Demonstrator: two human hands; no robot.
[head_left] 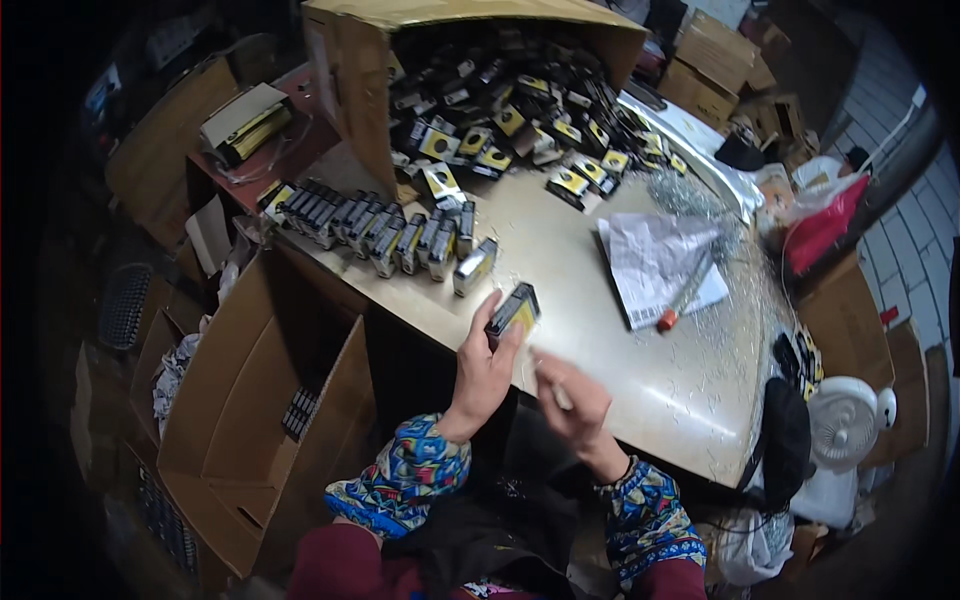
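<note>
My left hand (480,378) grips a small black-and-yellow box (516,310) upright above the table's front edge, thumb across its near side. Close by on the right, my right hand (578,402) is curled and partly smeared by motion. A small pale object (562,398) shows at its fingers, too blurred to name. Ahead of my left hand, a single similar box (475,266) stands on the metal tabletop (560,245). Behind it a row of matching boxes (385,240) runs off to the left.
A large carton (350,90) lies on its side, spilling many small boxes (510,120). Crumpled paper (660,262) and a tool with an orange-red end (668,318) lie right, beside clear plastic strands (715,330). An open carton (225,430) stands lower left; a white fan (842,424) lower right.
</note>
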